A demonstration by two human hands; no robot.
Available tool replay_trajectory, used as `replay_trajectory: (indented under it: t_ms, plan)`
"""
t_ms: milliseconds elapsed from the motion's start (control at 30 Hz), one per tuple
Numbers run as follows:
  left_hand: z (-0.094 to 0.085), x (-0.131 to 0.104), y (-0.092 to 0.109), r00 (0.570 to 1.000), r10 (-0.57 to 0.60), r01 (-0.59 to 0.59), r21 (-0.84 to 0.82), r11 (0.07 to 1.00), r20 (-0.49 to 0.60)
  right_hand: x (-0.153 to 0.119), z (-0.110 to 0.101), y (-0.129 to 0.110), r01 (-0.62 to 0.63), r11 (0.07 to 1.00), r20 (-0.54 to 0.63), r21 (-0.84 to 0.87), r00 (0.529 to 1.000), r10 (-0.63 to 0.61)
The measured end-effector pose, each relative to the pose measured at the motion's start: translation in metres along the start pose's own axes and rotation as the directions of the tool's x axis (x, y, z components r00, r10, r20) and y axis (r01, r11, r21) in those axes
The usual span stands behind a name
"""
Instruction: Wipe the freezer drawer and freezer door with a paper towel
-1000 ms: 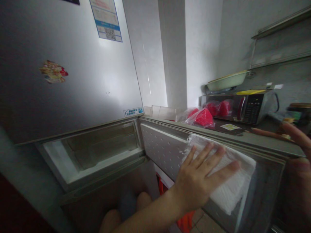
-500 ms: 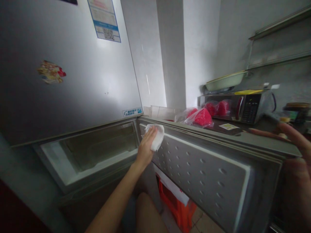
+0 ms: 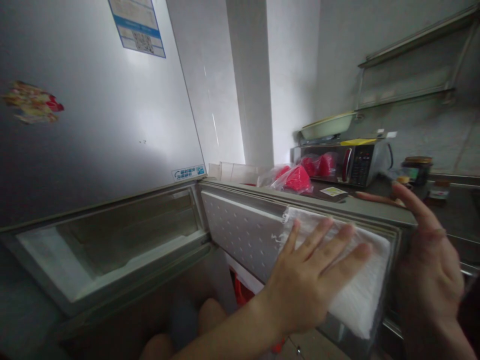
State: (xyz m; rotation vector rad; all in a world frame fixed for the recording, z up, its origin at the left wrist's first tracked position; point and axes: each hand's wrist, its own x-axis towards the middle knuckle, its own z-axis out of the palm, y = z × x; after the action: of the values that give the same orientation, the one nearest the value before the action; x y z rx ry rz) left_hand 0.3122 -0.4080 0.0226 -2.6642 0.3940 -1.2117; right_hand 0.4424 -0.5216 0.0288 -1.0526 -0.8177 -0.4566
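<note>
A white cloth (image 3: 360,295) with a frayed edge is spread against the inner face of the open refrigerator door (image 3: 240,220). My left hand (image 3: 311,280) lies flat on the cloth with its fingers spread, pressing it to the panel near the free end. At that end, my right hand (image 3: 431,265) is hooked over the door's top edge, fingers behind and palm at the outer side. To the left is the open lower compartment (image 3: 131,240), under the closed grey upper door (image 3: 112,110).
Behind the door, a dark counter holds pink things in clear plastic bags (image 3: 298,179), a microwave (image 3: 362,165) with a pale green basin (image 3: 328,126) on top, and a lidded jar (image 3: 417,170). A wall rack (image 3: 408,75) hangs at right. Something red (image 3: 243,292) stands below the door.
My left hand has moved right with the cloth, from near the hinge to the door's free end. The cloth now lies spread out wider. My right hand stays at the door's edge.
</note>
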Motion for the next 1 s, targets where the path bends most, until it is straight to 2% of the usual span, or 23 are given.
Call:
replay_trajectory:
  t_ms: [100,200,367,500,800,1000]
  plan:
    - [0.001,0.01,0.013,0.999,0.047,-0.046,0.037,0.998,-0.01,0.0,0.002,-0.006,-0.036,0.999,0.027,0.009,0.999,0.036]
    - [0.006,0.011,0.018,0.998,0.059,-0.056,0.073,0.996,-0.033,0.0,0.002,-0.008,-0.071,0.996,0.014,0.05,0.997,0.07]
    - [0.013,-0.006,0.011,0.996,0.081,-0.079,0.087,0.993,-0.027,-0.001,0.001,-0.001,-0.059,0.995,-0.006,0.078,0.998,0.06]
    - [0.011,-0.016,0.006,0.995,0.097,-0.095,0.081,0.992,-0.017,-0.002,0.002,0.0,-0.036,0.996,-0.006,0.076,0.999,0.036]
    - [0.005,0.012,0.005,0.997,0.021,-0.019,0.026,0.999,-0.078,0.001,0.003,0.002,-0.028,0.997,-0.013,0.074,0.999,0.029]
    - [0.008,0.014,0.004,0.991,0.028,-0.03,-0.01,1.0,-0.134,0.001,0.003,0.002,-0.025,0.996,-0.016,0.083,1.0,0.026]
